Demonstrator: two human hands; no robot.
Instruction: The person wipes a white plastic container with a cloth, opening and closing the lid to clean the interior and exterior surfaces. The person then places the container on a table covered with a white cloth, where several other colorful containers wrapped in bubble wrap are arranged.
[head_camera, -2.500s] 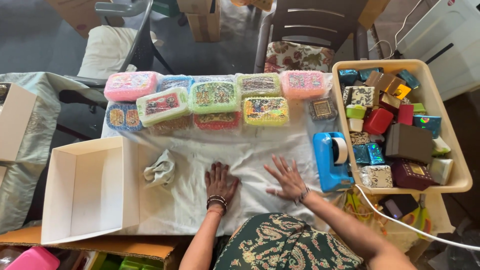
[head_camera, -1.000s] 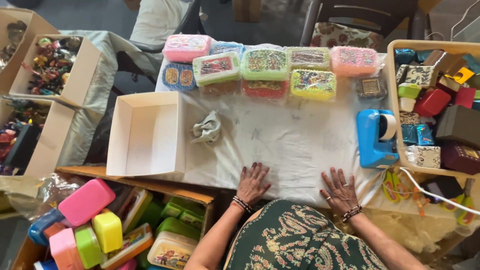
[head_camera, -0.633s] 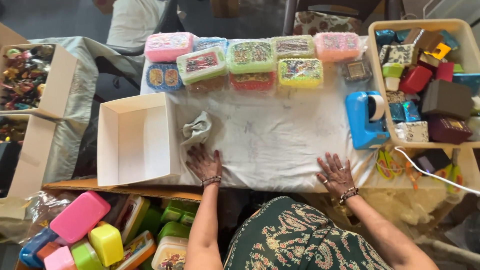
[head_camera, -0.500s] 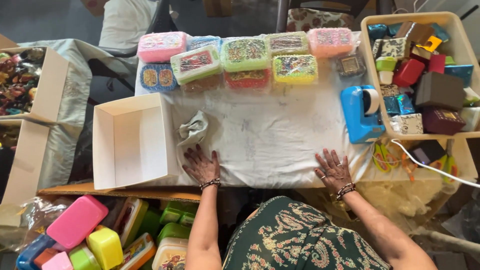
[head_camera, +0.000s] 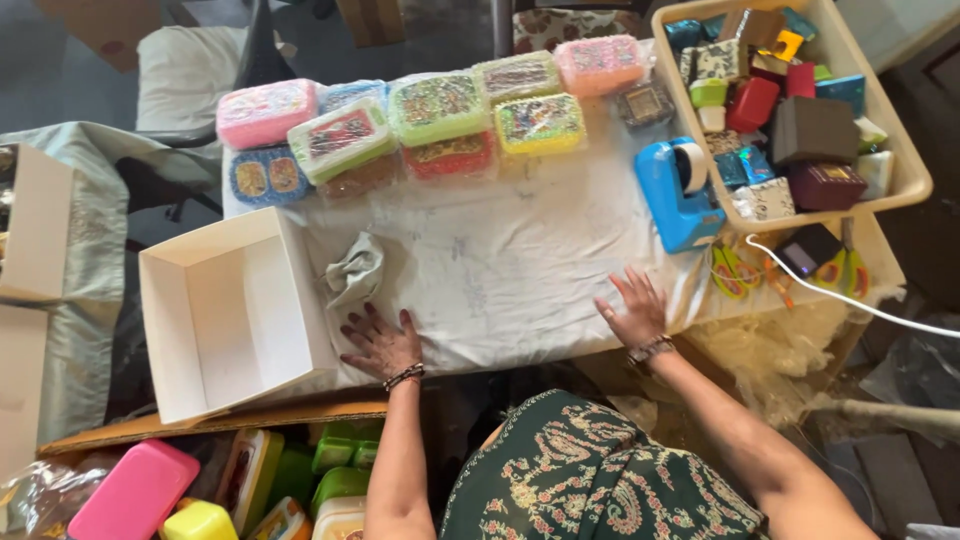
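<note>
My left hand (head_camera: 379, 343) lies flat, fingers spread, on the white cloth (head_camera: 500, 275) that covers the table, just below a crumpled grey rag (head_camera: 353, 270) and beside an empty white cardboard box (head_camera: 232, 315). My right hand (head_camera: 631, 307) also rests palm down with fingers apart near the cloth's front right edge, below a blue tape dispenser (head_camera: 677, 193). Neither hand holds anything. A bracelet sits on each wrist.
Several wrapped colourful lunch boxes (head_camera: 436, 120) line the table's far edge. A cream tray (head_camera: 905, 160) of small gift boxes stands at the right, with a white cable (head_camera: 860, 303) below it. More plastic boxes (head_camera: 135, 492) lie on the floor at lower left. Another white box (head_camera: 35, 225) sits far left.
My hands slid apart across the cloth, the left toward the white box and the right toward the tape dispenser. The view shifted left, then back right.
</note>
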